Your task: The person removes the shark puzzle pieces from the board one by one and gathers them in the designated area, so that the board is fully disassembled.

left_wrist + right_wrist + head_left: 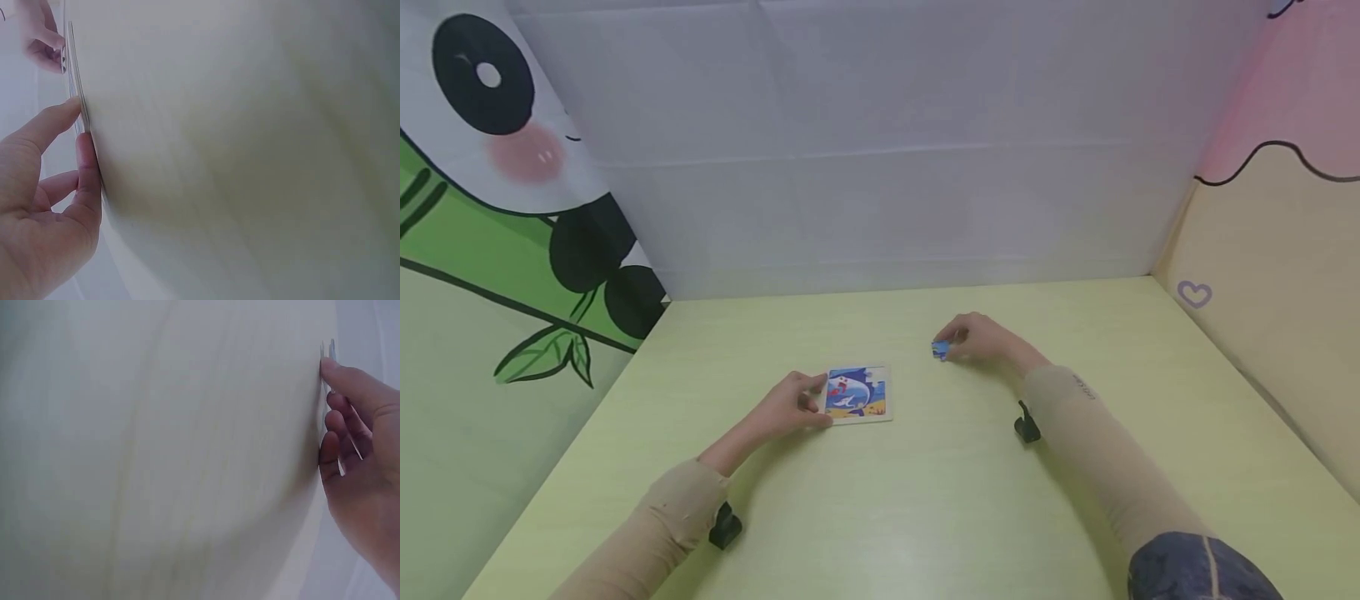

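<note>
A framed jigsaw puzzle with a blue shark picture lies on the table, and a gap shows near its upper right corner. My left hand grips the puzzle's left edge, thumb at the near corner and a finger higher up. In the left wrist view, the left hand has its fingertips on the thin edge of the puzzle. To the right and farther back, my right hand pinches a small blue puzzle piece just over the table. The right wrist view shows the right hand with the piece edge-on.
The pale yellow table ends at a white cloth wall. A panda-printed cloth stands on the left, and a pink and beige one on the right. Black wrist mounts hang under both sleeves.
</note>
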`<action>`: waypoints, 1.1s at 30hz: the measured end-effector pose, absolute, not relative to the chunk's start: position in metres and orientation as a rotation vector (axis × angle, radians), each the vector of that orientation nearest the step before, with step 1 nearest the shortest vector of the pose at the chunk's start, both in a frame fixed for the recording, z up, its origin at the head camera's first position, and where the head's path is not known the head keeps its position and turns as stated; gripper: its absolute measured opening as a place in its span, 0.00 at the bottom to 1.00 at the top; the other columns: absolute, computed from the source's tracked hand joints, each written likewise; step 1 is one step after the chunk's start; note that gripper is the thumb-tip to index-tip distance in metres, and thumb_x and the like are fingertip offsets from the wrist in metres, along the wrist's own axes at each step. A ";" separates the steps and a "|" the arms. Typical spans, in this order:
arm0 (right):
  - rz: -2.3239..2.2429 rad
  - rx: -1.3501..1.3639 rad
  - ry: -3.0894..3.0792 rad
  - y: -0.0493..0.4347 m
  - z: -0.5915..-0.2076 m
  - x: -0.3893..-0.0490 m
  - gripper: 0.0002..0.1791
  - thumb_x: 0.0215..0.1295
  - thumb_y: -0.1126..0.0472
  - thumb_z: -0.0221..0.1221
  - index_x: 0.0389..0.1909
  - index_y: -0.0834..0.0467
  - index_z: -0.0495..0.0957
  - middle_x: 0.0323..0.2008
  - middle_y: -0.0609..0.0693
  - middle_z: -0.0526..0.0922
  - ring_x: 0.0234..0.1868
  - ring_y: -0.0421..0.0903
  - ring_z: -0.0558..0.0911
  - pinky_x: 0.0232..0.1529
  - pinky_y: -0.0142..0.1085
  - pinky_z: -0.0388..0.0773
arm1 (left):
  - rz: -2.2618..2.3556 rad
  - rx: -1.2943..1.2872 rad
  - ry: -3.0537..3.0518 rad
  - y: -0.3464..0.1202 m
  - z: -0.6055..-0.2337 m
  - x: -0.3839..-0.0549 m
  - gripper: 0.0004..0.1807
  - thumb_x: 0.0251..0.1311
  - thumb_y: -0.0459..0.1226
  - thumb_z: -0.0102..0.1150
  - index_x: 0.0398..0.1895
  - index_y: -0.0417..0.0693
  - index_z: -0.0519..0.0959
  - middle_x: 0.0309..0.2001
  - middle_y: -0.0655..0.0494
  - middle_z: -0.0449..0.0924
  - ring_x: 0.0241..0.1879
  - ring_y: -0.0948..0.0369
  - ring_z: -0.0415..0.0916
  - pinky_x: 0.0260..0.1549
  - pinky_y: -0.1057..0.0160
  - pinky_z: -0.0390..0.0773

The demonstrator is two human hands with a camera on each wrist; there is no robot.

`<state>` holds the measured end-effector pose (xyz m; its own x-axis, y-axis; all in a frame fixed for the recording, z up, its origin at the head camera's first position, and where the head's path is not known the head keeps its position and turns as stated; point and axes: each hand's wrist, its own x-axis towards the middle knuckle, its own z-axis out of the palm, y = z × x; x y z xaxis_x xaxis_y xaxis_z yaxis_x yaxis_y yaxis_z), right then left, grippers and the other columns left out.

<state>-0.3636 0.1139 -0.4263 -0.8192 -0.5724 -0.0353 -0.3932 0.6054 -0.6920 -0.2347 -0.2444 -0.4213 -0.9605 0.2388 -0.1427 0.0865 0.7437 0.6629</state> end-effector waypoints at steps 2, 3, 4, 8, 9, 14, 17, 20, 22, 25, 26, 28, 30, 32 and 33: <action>-1.056 -0.778 2.528 0.122 -0.426 -0.363 0.18 0.62 0.64 0.65 0.53 0.55 0.83 0.54 0.55 0.80 0.54 0.51 0.80 0.57 0.43 0.75 | 1.018 0.252 2.724 -0.244 -0.422 -0.235 0.45 0.51 0.36 0.74 0.72 0.36 0.62 0.57 0.39 0.69 0.38 0.61 0.75 0.31 0.69 0.76; -1.064 -0.777 2.509 0.126 -0.426 -0.363 0.18 0.62 0.64 0.64 0.54 0.56 0.82 0.55 0.56 0.80 0.55 0.52 0.80 0.58 0.43 0.75 | 1.018 0.250 2.723 -0.244 -0.422 -0.235 0.45 0.51 0.36 0.74 0.72 0.36 0.63 0.57 0.39 0.70 0.38 0.61 0.75 0.31 0.69 0.76; -1.071 -0.761 2.494 0.129 -0.427 -0.364 0.18 0.63 0.64 0.64 0.55 0.56 0.82 0.56 0.56 0.80 0.55 0.52 0.79 0.59 0.44 0.74 | 1.018 0.247 2.723 -0.244 -0.422 -0.235 0.45 0.51 0.36 0.74 0.72 0.37 0.63 0.57 0.39 0.70 0.38 0.61 0.75 0.31 0.69 0.76; -1.075 -0.715 2.476 0.138 -0.428 -0.365 0.20 0.62 0.62 0.65 0.56 0.54 0.82 0.57 0.54 0.80 0.57 0.52 0.78 0.62 0.44 0.72 | 1.027 0.244 2.717 -0.245 -0.423 -0.234 0.45 0.51 0.36 0.74 0.72 0.37 0.62 0.57 0.39 0.69 0.37 0.61 0.75 0.31 0.69 0.76; -1.077 -0.704 2.476 0.139 -0.429 -0.366 0.20 0.62 0.62 0.65 0.56 0.54 0.82 0.57 0.54 0.80 0.57 0.52 0.78 0.62 0.44 0.71 | 1.030 0.245 2.717 -0.245 -0.423 -0.234 0.45 0.51 0.36 0.74 0.72 0.37 0.62 0.57 0.39 0.70 0.38 0.61 0.75 0.31 0.69 0.76; -1.077 -0.713 2.485 0.144 -0.429 -0.367 0.20 0.61 0.60 0.66 0.55 0.53 0.82 0.55 0.53 0.81 0.56 0.51 0.76 0.60 0.43 0.70 | 1.052 0.246 2.710 -0.246 -0.423 -0.234 0.45 0.51 0.36 0.74 0.72 0.37 0.62 0.57 0.40 0.69 0.38 0.61 0.75 0.31 0.69 0.77; -1.071 -0.727 2.491 0.143 -0.429 -0.367 0.20 0.60 0.59 0.67 0.54 0.53 0.82 0.53 0.52 0.81 0.54 0.50 0.75 0.57 0.42 0.70 | 1.065 0.252 2.703 -0.246 -0.422 -0.234 0.46 0.51 0.36 0.74 0.73 0.37 0.62 0.58 0.39 0.69 0.38 0.61 0.75 0.31 0.69 0.77; -1.088 -0.718 2.481 0.143 -0.429 -0.368 0.19 0.60 0.59 0.68 0.53 0.53 0.82 0.51 0.52 0.81 0.52 0.49 0.74 0.56 0.40 0.69 | 1.058 0.257 2.706 -0.247 -0.421 -0.234 0.46 0.51 0.36 0.74 0.72 0.36 0.62 0.57 0.39 0.69 0.38 0.61 0.76 0.31 0.69 0.77; -1.105 -0.714 2.472 0.143 -0.430 -0.369 0.18 0.60 0.60 0.68 0.52 0.54 0.82 0.49 0.53 0.80 0.51 0.49 0.74 0.55 0.39 0.69 | 1.047 0.253 2.712 -0.247 -0.420 -0.234 0.46 0.51 0.36 0.74 0.72 0.37 0.62 0.57 0.39 0.69 0.38 0.61 0.76 0.31 0.69 0.77; -1.124 -0.715 2.474 0.142 -0.429 -0.368 0.18 0.59 0.60 0.69 0.51 0.56 0.82 0.48 0.55 0.80 0.49 0.48 0.73 0.53 0.37 0.69 | 1.035 0.240 2.715 -0.247 -0.419 -0.234 0.46 0.51 0.36 0.74 0.72 0.37 0.62 0.57 0.40 0.69 0.38 0.61 0.76 0.31 0.69 0.77; -1.128 -0.712 2.481 0.141 -0.429 -0.368 0.18 0.59 0.60 0.69 0.51 0.57 0.83 0.47 0.56 0.81 0.48 0.48 0.74 0.52 0.37 0.69 | 1.034 0.237 2.715 -0.246 -0.419 -0.233 0.45 0.51 0.36 0.74 0.73 0.37 0.62 0.57 0.40 0.69 0.38 0.61 0.75 0.32 0.69 0.77; -1.137 -0.707 2.493 0.141 -0.429 -0.367 0.18 0.59 0.60 0.69 0.51 0.58 0.83 0.47 0.56 0.81 0.48 0.48 0.75 0.51 0.36 0.69 | 1.031 0.234 2.715 -0.246 -0.418 -0.234 0.45 0.51 0.36 0.74 0.73 0.38 0.62 0.57 0.40 0.69 0.38 0.61 0.76 0.32 0.68 0.77; -1.142 -0.699 2.498 0.142 -0.428 -0.366 0.18 0.59 0.60 0.69 0.51 0.58 0.83 0.47 0.56 0.82 0.48 0.49 0.76 0.51 0.36 0.70 | 1.034 0.230 2.713 -0.246 -0.418 -0.233 0.45 0.51 0.36 0.74 0.73 0.38 0.62 0.57 0.40 0.69 0.39 0.61 0.76 0.32 0.68 0.78; -1.140 -0.696 2.506 0.144 -0.428 -0.366 0.18 0.59 0.60 0.69 0.51 0.58 0.83 0.48 0.57 0.82 0.49 0.50 0.76 0.53 0.37 0.71 | 1.034 0.230 2.711 -0.246 -0.419 -0.233 0.45 0.51 0.36 0.74 0.73 0.38 0.63 0.57 0.40 0.69 0.39 0.61 0.75 0.32 0.68 0.77; -1.138 -0.693 2.511 0.146 -0.427 -0.365 0.18 0.59 0.60 0.69 0.51 0.58 0.83 0.48 0.58 0.82 0.50 0.51 0.77 0.54 0.39 0.71 | 1.034 0.228 2.709 -0.246 -0.419 -0.233 0.45 0.51 0.36 0.74 0.73 0.38 0.62 0.57 0.40 0.69 0.39 0.61 0.75 0.32 0.68 0.78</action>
